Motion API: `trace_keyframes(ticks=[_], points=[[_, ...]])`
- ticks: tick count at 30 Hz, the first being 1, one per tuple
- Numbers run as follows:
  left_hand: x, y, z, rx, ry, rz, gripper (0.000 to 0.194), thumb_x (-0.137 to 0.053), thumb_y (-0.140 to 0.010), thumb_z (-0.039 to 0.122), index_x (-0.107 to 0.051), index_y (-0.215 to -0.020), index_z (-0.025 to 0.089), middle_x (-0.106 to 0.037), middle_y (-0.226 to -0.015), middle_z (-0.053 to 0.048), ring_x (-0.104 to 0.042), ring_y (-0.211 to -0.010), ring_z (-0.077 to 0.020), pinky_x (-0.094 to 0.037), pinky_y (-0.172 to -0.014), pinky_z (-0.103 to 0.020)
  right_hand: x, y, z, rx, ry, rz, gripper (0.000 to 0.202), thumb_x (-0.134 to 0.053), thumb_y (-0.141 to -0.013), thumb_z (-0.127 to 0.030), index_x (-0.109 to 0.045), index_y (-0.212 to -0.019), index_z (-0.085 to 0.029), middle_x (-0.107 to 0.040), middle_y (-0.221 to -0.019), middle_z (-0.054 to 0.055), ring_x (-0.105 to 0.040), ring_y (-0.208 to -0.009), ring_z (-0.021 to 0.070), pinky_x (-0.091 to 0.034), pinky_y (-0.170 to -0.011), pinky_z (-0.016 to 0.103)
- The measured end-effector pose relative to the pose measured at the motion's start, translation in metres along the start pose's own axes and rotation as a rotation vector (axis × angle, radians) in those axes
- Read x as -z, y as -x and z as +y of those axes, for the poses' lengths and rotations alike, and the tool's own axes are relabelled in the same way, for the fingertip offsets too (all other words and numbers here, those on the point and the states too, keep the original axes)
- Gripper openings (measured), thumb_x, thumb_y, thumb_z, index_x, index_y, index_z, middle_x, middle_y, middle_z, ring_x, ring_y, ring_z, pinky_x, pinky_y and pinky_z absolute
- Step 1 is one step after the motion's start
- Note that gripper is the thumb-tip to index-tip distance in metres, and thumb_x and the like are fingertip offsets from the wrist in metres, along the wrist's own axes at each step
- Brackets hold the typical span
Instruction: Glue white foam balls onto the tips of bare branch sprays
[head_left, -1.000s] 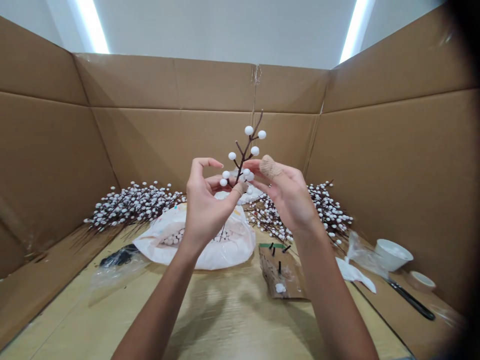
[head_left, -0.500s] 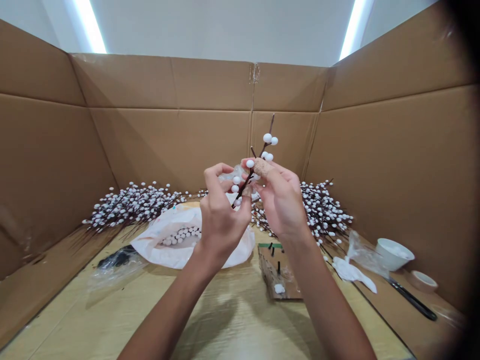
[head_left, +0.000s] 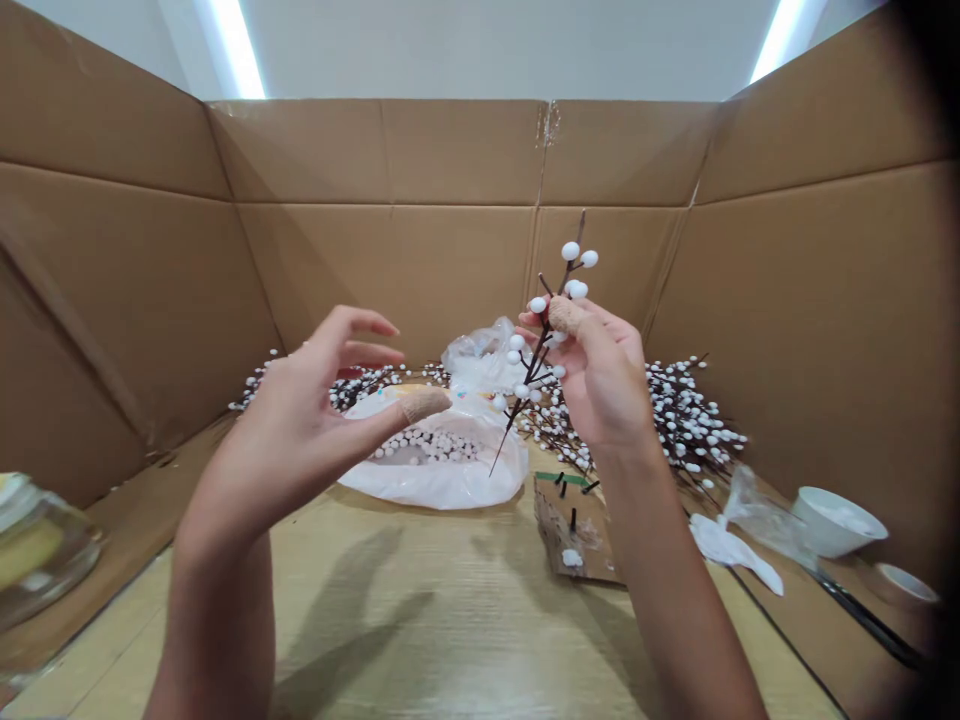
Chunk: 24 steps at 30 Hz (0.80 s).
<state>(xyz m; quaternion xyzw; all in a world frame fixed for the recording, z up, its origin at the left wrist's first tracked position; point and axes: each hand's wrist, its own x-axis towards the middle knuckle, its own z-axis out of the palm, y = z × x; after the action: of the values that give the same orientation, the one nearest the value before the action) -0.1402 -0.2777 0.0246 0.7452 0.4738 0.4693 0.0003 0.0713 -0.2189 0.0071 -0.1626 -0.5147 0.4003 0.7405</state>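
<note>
A dark brown berry twig [head_left: 534, 372] with several white balls on short side stems is pinched between the thumb and fingers of my right hand [head_left: 604, 375]. It tilts, its thin lower end pointing down and left. My left hand [head_left: 315, 400] is apart from the twig, thumb and fingers spread with nothing between them. Tan wraps cover both thumb tips. Behind and below the hands lies a white plastic bag [head_left: 431, 485] with white balls in its opening. Under my right wrist sits a cardboard block [head_left: 559, 540] with dark pegs and a white dab on it.
Piles of white-berried twigs [head_left: 694, 425] lie along the back. At right are a white bowl [head_left: 836, 520], a tape roll [head_left: 906, 582], a black-handled tool [head_left: 866, 615] and a crumpled white bag [head_left: 735, 550]. A glass jar [head_left: 45, 550] stands at left. Cardboard walls [head_left: 390, 260] enclose the table.
My left hand has let go of the twig and moved left, its fingers opening. The right hand still holds the twig. The view has turned left, bringing the jar into sight.
</note>
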Motion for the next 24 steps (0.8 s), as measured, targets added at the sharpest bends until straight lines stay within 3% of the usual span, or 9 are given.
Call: trace_keyframes(ticks=[4,6,9,12,17,24], points=[[-0.017,0.002,-0.055,0.103,-0.116,-0.565,0.030,-0.053,-0.087,0.041,-0.058,-0.106,0.019,-0.071,-0.085,-0.005,-0.066,-0.072,-0.0180,-0.048,-0.060,-0.025,0.000,0.001,-0.002,-0.002,0.025,-0.032,0.008,-0.064,-0.076,-0.025,-0.072,-0.074,-0.024,-0.068,-0.083,-0.001,-0.061,-0.070,0.0107,-0.053,-0.075,0.030],[-0.038,0.006,-0.088,0.097,-0.321,-0.698,0.026,-0.042,-0.091,0.028,-0.060,-0.105,0.015,-0.070,-0.083,-0.006,-0.063,-0.071,-0.0180,-0.047,-0.062,-0.026,0.001,0.001,-0.003,-0.014,0.017,-0.056,0.008,-0.065,-0.076,-0.025,-0.073,-0.076,-0.024,-0.069,-0.083,-0.001,-0.061,-0.070,0.0107,-0.054,-0.074,0.029],[-0.069,0.016,-0.131,0.114,-0.423,-0.742,0.020,-0.046,-0.083,0.010,-0.066,-0.089,0.012,-0.069,-0.086,-0.009,-0.063,-0.080,-0.0210,-0.047,-0.069,-0.030,0.001,0.002,-0.004,-0.035,-0.017,-0.081,0.007,-0.066,-0.075,-0.025,-0.072,-0.073,-0.022,-0.067,-0.077,-0.001,-0.061,-0.067,0.0103,-0.054,-0.069,0.027],[-0.088,0.021,-0.157,0.102,-0.490,-0.778,0.013,-0.054,-0.086,0.016,-0.065,-0.091,0.011,-0.067,-0.095,-0.009,-0.062,-0.090,-0.0221,-0.048,-0.080,-0.037,0.002,0.003,-0.005,-0.048,-0.029,-0.096,0.006,-0.066,-0.074,-0.024,-0.070,-0.071,-0.021,-0.065,-0.073,-0.002,-0.061,-0.065,0.0100,-0.053,-0.063,0.025],[-0.098,0.016,-0.177,0.054,-0.548,-0.805,0.030,-0.057,-0.090,0.031,-0.058,-0.114,0.014,-0.059,-0.119,-0.010,-0.059,-0.105,-0.0234,-0.049,-0.090,-0.046,0.003,0.003,-0.006,-0.061,-0.018,-0.117,0.008,-0.064,-0.074,-0.023,-0.067,-0.068,-0.019,-0.064,-0.071,-0.002,-0.060,-0.064,0.0094,-0.051,-0.058,0.023],[-0.108,0.019,-0.199,0.074,-0.570,-0.804,0.030,-0.056,-0.091,0.030,-0.057,-0.117,0.015,-0.059,-0.118,-0.010,-0.061,-0.102,-0.0224,-0.052,-0.086,-0.044,0.002,0.005,-0.008,-0.042,-0.014,-0.149,0.009,-0.064,-0.074,-0.024,-0.068,-0.067,-0.019,-0.062,-0.068,-0.002,-0.058,-0.062,0.0082,-0.051,-0.061,0.023]])
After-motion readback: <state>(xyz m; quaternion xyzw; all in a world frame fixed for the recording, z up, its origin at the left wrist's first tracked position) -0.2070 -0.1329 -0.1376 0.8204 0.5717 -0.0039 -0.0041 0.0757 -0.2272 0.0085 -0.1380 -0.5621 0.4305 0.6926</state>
